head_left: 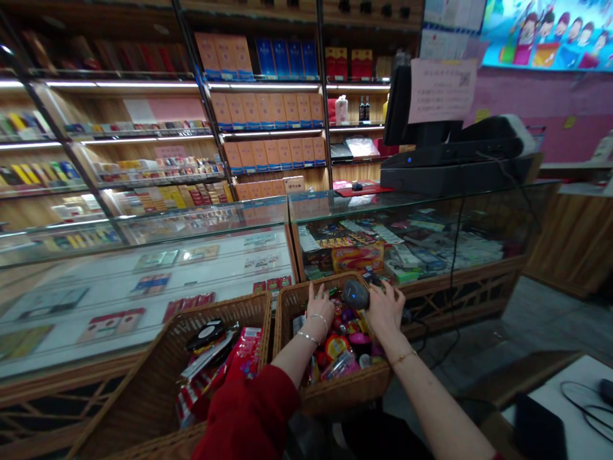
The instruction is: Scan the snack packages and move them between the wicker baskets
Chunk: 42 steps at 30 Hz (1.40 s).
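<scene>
My left hand (320, 312) reaches into the right wicker basket (335, 390), its fingers apart over a mix of small colourful packaged goods (338, 345). Nothing shows in its grasp, though the contents hide part of the fingertips. At the basket's far right side, my right hand (385, 313) is closed around what looks like a dark grey barcode scanner (355, 294), its rounded head lit by a small blue light and pointing left over the goods. The hand hides the scanner's handle.
A second wicker basket (119, 409) with red packets (244, 354) stands at left. Behind run glass display counters (230, 217), with a checkout terminal (400, 108) on the right one. Black cables (454, 249) hang down its front. A white table (575, 390) is at lower right.
</scene>
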Tool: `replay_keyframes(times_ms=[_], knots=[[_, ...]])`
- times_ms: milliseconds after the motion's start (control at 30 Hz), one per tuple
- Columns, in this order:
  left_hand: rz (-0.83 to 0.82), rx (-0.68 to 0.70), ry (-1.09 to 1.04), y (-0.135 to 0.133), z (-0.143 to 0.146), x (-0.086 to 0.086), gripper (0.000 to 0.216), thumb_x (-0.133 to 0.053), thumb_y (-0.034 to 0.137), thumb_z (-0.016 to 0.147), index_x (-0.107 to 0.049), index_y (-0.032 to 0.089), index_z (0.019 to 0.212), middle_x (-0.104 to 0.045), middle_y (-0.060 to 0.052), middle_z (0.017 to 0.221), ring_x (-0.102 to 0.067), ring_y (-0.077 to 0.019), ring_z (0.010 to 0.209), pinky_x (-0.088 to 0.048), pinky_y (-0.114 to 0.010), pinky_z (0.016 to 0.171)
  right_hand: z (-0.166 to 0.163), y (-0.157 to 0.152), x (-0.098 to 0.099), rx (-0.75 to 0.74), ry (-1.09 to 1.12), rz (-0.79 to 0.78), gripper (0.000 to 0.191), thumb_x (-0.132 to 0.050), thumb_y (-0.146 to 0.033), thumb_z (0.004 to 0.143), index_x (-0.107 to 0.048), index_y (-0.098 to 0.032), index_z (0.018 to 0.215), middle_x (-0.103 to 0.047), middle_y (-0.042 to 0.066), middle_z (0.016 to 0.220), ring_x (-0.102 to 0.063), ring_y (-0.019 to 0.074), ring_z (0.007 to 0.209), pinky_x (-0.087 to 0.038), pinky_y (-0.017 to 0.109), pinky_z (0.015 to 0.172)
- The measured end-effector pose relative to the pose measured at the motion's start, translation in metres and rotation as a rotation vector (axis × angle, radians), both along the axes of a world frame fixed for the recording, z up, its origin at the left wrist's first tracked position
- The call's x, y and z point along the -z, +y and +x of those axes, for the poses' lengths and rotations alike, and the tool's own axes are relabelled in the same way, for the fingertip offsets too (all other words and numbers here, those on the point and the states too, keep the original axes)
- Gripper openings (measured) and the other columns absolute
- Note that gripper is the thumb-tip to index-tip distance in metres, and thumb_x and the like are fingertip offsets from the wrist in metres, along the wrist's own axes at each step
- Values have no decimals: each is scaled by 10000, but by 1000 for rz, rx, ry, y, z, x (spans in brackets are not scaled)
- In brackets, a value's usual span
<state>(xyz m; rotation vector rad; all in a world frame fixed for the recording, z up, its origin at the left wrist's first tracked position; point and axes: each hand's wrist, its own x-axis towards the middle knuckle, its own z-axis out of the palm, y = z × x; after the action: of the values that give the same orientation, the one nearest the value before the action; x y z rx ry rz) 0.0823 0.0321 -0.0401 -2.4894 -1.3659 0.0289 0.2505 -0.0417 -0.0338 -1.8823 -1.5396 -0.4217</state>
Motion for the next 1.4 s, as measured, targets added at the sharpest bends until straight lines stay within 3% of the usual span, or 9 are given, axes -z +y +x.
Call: replay_keyframes(times_ms=[167,267,367,533,767,933,1000,1200,1400], knots=[[-4,-45,4,-3,-4,-13,310,-463,170,870,-718,210,1042,-678,-118,1256,-397,-332,1400,-90,-661,1168,0,0,1,7,12,-4,318,-525,-89,782,-692,-215,1022,-701,40,1213,-428,264,1279,-214,452,1008],[-5,-85,16,-3,-17,-26,310,-452,123,858,-690,175,1051,-751,-137,1007,-609,-309,1177,-89,-666,1155,2,1,4,1,20,-12,306,-529,-113,793,-691,-218,1030,-701,39,1212,-426,264,1285,-204,453,1018],[-32,-107,36,-6,-36,-34,320,-440,123,875,-643,167,1118,-752,-121,946,-703,-258,942,-131,-661,1140,3,3,8,-4,20,-15,308,-508,-106,802,-694,-222,1018,-700,37,1214,-420,259,1286,-197,453,1016],[-61,-112,56,-19,-59,-29,329,-413,122,897,-618,182,1146,-693,-159,1106,-654,-285,1077,-176,-677,1113,4,5,11,-3,6,-19,315,-503,-102,800,-697,-221,1019,-698,53,1212,-411,268,1285,-201,448,1004],[-92,-115,56,-27,-55,-20,314,-510,155,845,-629,176,1134,-685,-159,1114,-629,-304,1084,-137,-716,1115,1,0,5,-10,16,-5,312,-497,-95,806,-694,-216,1015,-705,47,1199,-421,263,1268,-197,445,1004],[-60,-113,4,-25,-42,-23,366,-577,406,844,-672,173,1110,-668,-172,1170,-568,-341,1156,-195,-693,1114,0,-2,2,-24,33,7,260,-532,-152,809,-695,-219,1000,-706,51,1196,-427,274,1274,-212,451,997],[-41,-114,-28,-25,-37,-20,374,-517,447,880,-697,181,1072,-677,-165,1156,-554,-339,1165,-196,-684,1118,1,-2,3,-27,39,17,263,-546,-148,795,-699,-219,996,-708,59,1189,-428,278,1272,-213,453,996],[-77,-148,-54,-27,-30,-6,320,-471,362,912,-735,200,992,-741,-134,1026,-587,-329,1105,-152,-700,1125,3,2,6,-40,33,24,272,-530,-138,808,-692,-213,1013,-706,54,1195,-424,272,1271,-208,450,1004],[-44,-174,-65,-30,-28,-7,310,-517,366,892,-734,169,991,-751,-134,968,-603,-321,1064,-145,-679,1141,2,1,5,-26,37,12,293,-506,-103,809,-690,-204,1014,-707,56,1192,-426,262,1274,-218,447,1000]])
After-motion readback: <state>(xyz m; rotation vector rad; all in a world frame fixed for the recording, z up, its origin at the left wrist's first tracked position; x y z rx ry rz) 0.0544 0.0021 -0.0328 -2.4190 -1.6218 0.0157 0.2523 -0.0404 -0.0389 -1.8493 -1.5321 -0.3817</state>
